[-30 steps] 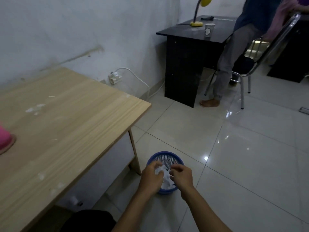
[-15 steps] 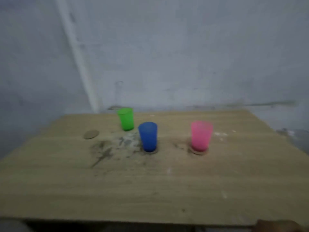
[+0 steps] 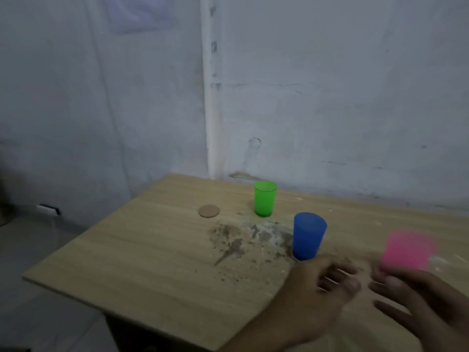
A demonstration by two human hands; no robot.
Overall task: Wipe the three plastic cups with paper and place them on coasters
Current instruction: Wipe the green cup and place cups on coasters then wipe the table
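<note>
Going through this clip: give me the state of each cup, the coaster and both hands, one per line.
Green cup: upright, on bare table, off coaster.
Blue cup: upright, untouched.
Pink cup: blurred, upright, untouched.
Coaster: flat, vacant.
Left hand: fingers spread, holding nothing.
Right hand: fingers spread, holding nothing.

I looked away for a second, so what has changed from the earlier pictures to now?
A second ago both hands held crumpled paper over a blue bin on the floor. Now the left hand and right hand are back over the table, fingers spread, holding nothing. The green cup, blue cup, pink cup and bare coaster stand as they did half a second ago.
</note>
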